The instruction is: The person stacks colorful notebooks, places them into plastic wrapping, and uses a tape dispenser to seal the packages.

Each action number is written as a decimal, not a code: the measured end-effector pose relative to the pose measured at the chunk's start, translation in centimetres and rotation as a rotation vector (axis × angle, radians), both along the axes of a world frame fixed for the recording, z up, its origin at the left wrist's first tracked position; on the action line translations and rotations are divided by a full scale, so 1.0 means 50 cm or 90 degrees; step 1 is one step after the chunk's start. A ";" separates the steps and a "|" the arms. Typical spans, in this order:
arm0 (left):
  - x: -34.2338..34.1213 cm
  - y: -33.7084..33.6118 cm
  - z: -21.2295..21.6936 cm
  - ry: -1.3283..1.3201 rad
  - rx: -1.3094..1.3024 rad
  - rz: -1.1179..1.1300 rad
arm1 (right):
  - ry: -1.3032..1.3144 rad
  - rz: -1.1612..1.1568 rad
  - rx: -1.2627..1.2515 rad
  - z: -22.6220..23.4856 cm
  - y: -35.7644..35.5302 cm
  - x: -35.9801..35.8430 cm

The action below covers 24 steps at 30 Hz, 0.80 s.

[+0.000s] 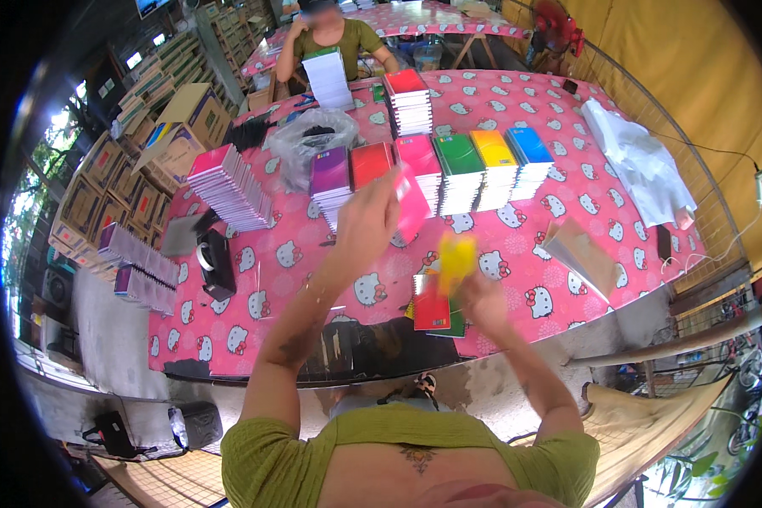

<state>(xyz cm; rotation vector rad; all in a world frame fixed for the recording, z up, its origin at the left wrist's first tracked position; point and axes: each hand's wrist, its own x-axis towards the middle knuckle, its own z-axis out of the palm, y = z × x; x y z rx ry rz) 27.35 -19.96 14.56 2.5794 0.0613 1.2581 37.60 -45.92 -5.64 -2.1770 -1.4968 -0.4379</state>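
Yellow notebook (456, 260) motion-blurred, pink notebook (411, 203) blurred

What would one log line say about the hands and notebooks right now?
left hand: holds pink notebook | right hand: holds yellow notebook | small notebook pile: on table

Tablecloth (516, 245): pink, white cartoon-cat print. Notebook stacks along its far side, left to right: purple (329, 172), red (371, 163), magenta (418, 155), green (458, 154), yellow (491, 147), blue (528, 145). Behind them a red-topped stack (407, 83). At the cloth's left end a fanned pink-topped stack (214, 161). Left hand (366, 222) holds a pink notebook (410, 206), right hand (483, 303) a yellow one (456, 258). Near edge: red notebook over green (433, 311).
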 end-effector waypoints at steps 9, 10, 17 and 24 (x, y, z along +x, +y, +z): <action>-0.190 -0.150 -0.440 0.352 0.068 -0.258 | 0.058 -0.129 0.237 0.164 0.167 0.175; -0.168 -0.149 -0.431 0.342 0.012 -0.249 | -0.078 -0.157 0.239 0.182 0.205 0.209; 0.036 0.203 -0.227 0.176 0.129 0.251 | -0.142 -0.062 0.021 0.209 0.246 0.222; -0.084 -0.030 -0.188 0.013 0.118 -0.102 | 0.301 0.019 0.020 -0.032 -0.018 -0.094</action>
